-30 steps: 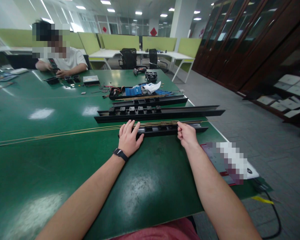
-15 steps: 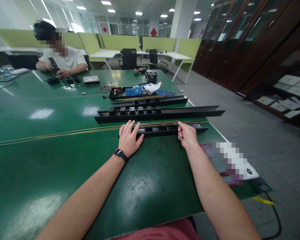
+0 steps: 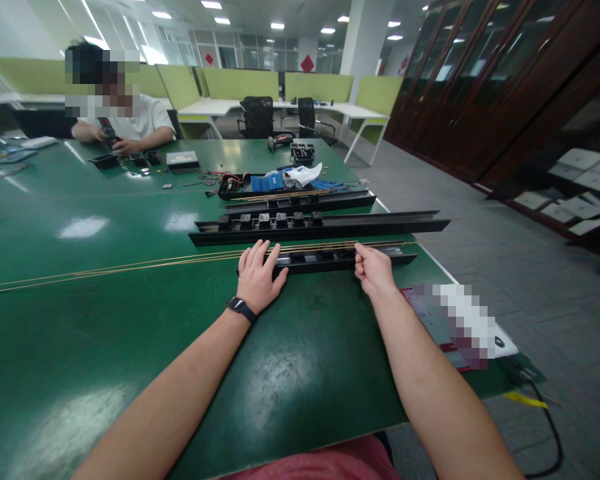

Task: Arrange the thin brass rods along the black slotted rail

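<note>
Thin brass-coloured rods (image 3: 200,258) run lengthwise over a black channel rail (image 3: 397,259), which has dark blocks inside it, and stretch far to the left over the green table. Across the rail's left end lies my left hand (image 3: 259,277), fingers spread, resting on the rods and the rail without gripping. Farther right, my right hand (image 3: 375,270) is closed in a pinch at a rod above the rail. Its fingertips hide how many rods are between them. The rail's left end is covered by my left hand.
Behind lies a longer black rail (image 3: 380,223) with several blocks, then another rail (image 3: 350,200) and a tray (image 3: 230,190) with a blue packet. A pixelated item (image 3: 460,320) sits at the right edge. Across the table, a person (image 3: 125,120) handles a tool.
</note>
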{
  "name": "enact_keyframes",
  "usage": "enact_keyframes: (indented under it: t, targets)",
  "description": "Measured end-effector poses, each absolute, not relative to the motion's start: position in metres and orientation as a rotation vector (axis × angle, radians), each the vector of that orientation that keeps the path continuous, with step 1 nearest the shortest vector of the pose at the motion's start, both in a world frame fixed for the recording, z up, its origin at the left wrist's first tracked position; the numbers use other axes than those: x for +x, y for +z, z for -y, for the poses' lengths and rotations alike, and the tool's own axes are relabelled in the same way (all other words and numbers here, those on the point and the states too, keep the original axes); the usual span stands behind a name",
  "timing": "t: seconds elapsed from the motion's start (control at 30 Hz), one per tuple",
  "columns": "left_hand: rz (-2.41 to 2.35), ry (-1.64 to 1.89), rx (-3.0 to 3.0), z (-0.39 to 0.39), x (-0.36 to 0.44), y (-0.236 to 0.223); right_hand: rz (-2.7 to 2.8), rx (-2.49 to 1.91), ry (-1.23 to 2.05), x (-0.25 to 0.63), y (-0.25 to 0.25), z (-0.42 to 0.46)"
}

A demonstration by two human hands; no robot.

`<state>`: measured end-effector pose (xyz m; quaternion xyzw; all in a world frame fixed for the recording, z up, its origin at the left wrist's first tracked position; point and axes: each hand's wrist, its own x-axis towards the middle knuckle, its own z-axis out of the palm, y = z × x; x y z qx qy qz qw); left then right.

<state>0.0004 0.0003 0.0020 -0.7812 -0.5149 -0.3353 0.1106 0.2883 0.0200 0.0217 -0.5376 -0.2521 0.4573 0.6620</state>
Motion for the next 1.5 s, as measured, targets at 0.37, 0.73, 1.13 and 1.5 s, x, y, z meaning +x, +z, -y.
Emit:
enact_keyframes:
  t: [0.37, 0.73, 1.13, 1.5]
  targets:
    - [1.514, -0.992, -2.311, -0.0002, 0.0002, 0.0019, 0.530, -1.208, 1.033, 0.2918, 0.0220, -0.0213]
    - [1.518, -0.985, -2.300, 0.0005, 0.0004, 0.0028, 0.585, -1.218, 1.033, 0.2898, 0.0212, -0.0184]
    - [1.521, -0.978, -2.307, 0.0002, 0.0003, 0.0024, 0.588, -1.212, 1.035, 0.2882, 0.0232, -0.0187]
    - [1.519, -0.991, -2.306, -0.0001, 0.0003, 0.0021, 0.538, -1.223, 1.031, 0.2913, 0.0251, -0.0195]
